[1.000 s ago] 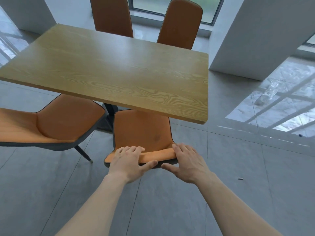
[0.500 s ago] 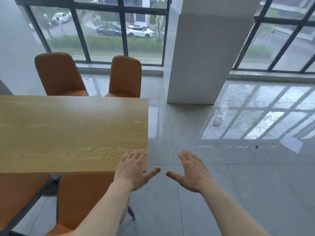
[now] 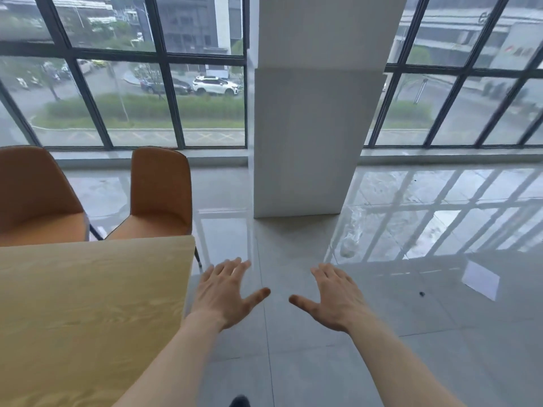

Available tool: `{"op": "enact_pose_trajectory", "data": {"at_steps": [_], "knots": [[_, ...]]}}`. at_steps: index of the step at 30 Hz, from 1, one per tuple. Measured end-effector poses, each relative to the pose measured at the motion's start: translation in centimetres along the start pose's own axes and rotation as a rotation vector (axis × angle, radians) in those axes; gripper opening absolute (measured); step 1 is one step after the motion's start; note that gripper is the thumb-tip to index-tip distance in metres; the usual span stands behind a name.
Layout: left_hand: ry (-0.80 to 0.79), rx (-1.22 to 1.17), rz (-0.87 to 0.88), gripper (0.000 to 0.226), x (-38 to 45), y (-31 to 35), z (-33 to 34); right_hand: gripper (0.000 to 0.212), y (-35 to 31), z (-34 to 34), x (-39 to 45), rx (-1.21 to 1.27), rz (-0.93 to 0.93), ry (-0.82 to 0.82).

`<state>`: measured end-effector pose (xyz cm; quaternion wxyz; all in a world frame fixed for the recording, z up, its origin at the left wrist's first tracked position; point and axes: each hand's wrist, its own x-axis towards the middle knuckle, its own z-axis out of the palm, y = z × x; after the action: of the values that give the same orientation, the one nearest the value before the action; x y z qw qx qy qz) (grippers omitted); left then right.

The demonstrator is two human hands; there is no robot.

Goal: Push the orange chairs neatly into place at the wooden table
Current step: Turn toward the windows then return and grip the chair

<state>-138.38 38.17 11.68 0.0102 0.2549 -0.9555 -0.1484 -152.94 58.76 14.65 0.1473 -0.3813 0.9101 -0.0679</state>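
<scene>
The wooden table (image 3: 88, 304) fills the lower left of the head view. Two orange chairs stand at its far side: one (image 3: 160, 195) by the table's right corner and one (image 3: 32, 198) cut off at the left edge; both seats reach the tabletop's far edge. My left hand (image 3: 226, 292) hovers palm down over the floor just right of the table's right edge, fingers spread, holding nothing. My right hand (image 3: 332, 298) hovers beside it, also spread and empty. The near-side chairs are out of view.
A white square pillar (image 3: 305, 136) stands on the floor ahead, right of the far chairs. Tall dark-framed windows (image 3: 176, 107) line the back wall. Glossy grey tiled floor (image 3: 411, 333) stretches to the right, with a small dark speck (image 3: 422, 294) on it.
Both hands left the near chair's backrest and now hover open beyond the table's right edge. The view lifted and swung right, so the near chairs dropped out of sight.
</scene>
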Motion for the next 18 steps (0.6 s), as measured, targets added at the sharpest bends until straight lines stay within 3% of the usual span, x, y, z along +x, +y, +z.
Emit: {"op": "enact_pose_trajectory", "data": {"at_steps": [18], "knots": [[0.050,-0.025,-0.044,0.092,43.8,-8.6,-7.9,0.102,0.2,-12.9,45.0,-0.052,-0.044,-0.015]]}}
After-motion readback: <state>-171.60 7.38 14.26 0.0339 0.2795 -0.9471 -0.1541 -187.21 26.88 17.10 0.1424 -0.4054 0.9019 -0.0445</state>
